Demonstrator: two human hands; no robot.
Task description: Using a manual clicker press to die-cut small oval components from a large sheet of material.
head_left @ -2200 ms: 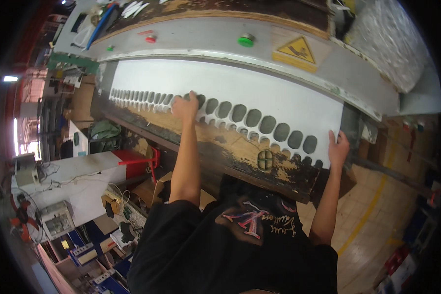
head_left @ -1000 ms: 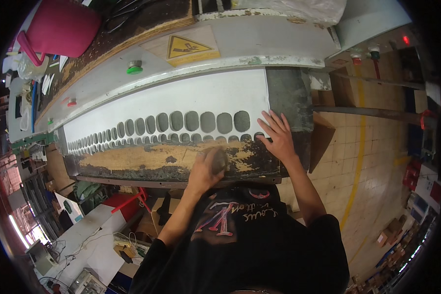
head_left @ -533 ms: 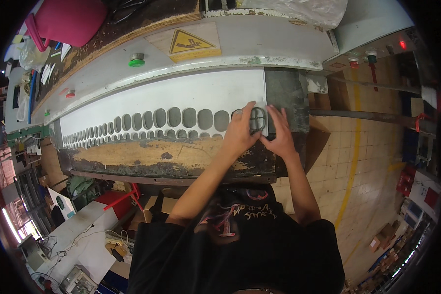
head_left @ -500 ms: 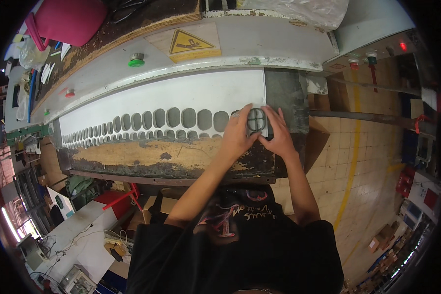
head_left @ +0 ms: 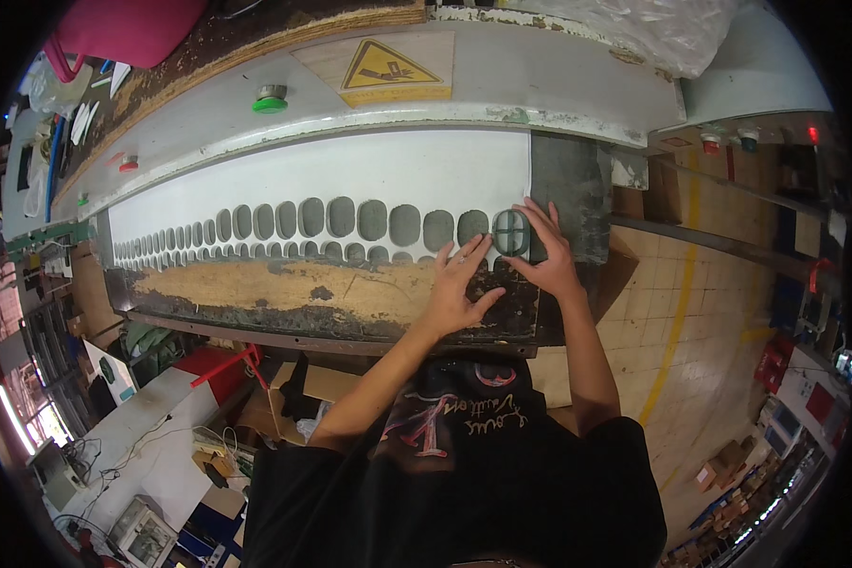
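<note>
An oval metal cutting die [head_left: 512, 230] with a cross brace inside stands on the right end of a white sheet [head_left: 398, 168]. My right hand [head_left: 551, 263] grips it, thumb at its near edge and fingers along its far right side. Beside it, my left hand [head_left: 456, 295] is open, thumb spread and fingertips resting by the sheet's near edge, just left of the die. Rows of oval holes run leftward through the sheet from the die, with the dark bed showing through them. My left hand holds nothing.
A worn cutting board [head_left: 303, 289] lies under the sheet. Beyond it runs a grey machine beam [head_left: 502, 80] with a yellow warning sign [head_left: 393, 66] and a green button [head_left: 271, 98]. A metal bar [head_left: 719, 239] extends at right. A pink container [head_left: 123, 30] sits far left.
My left hand has let go of the die and moved left and nearer to me, its fingers spreading. My right hand stays on the die. The whole view has shifted slightly.
</note>
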